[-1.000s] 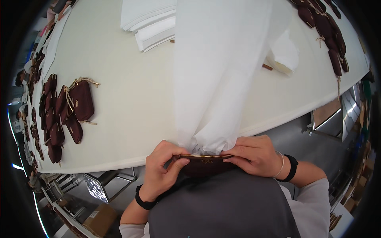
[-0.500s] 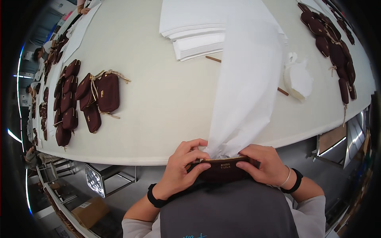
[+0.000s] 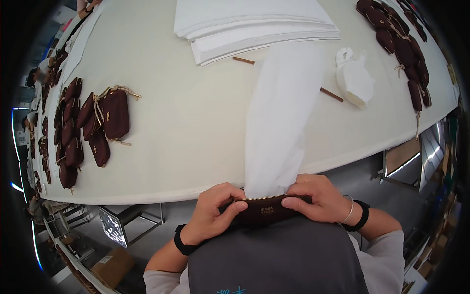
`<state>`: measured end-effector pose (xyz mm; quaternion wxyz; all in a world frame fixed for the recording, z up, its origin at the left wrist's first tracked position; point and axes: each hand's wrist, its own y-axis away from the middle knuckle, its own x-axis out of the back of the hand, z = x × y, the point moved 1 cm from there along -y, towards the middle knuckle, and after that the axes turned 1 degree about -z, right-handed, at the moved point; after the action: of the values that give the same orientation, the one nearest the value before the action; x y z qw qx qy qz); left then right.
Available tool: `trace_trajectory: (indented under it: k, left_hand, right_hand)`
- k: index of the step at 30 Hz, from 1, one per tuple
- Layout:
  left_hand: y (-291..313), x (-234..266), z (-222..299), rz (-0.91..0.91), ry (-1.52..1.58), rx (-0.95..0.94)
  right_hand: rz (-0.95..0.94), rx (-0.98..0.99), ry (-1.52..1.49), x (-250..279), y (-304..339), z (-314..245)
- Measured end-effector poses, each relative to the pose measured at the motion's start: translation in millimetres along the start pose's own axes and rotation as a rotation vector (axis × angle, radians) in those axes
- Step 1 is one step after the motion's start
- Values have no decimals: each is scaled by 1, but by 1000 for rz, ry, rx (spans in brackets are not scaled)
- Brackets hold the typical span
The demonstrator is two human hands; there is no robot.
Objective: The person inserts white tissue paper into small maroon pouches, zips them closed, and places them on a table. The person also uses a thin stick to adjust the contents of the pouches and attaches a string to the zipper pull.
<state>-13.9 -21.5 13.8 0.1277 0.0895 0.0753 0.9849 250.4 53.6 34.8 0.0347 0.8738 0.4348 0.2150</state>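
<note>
maroon zip pouch (image 3: 264,214) held beside the near edge of the tabletop (image 3: 186,142)
left hand (image 3: 211,211): grip clamped on the pouch's left end. right hand (image 3: 322,198): grip clamped on its right end. white sheet (image 3: 281,108): runs from the zippered opening across the tabletop toward the stacked sheets (image 3: 252,24).

The left hand (image 3: 214,214) and right hand (image 3: 320,201) grip a dark red pouch (image 3: 259,213) at its gold zip edge, thumbs on the front. White paper (image 3: 279,112) runs from its mouth over the table (image 3: 186,142) toward a stack of white sheets (image 3: 254,22). More pouches (image 3: 116,113) lie at the left.
</note>
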Motion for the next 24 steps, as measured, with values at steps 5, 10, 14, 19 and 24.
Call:
trace_trajectory:
  k: [5, 10, 14, 19, 24]
  left_hand:
    - [-6, -1, 6, 128, 8, 20]
    - [-23, 13, 12, -76, -128, -3]
    - [-28, 18, 12, -132, -129, 66]
    - [-24, 17, 4, -74, -179, -17]
    - [-11, 6, -5, 94, -208, -95]
  right_hand:
    - [231, 141, 117, -10, -3, 5]
    - [197, 168, 33, -4, -12, 10]
    - [97, 108, -99, 3, -20, 5]
    - [1, 32, -48, 6, -23, 7]
    - [247, 198, 357, -8, -5, 19]
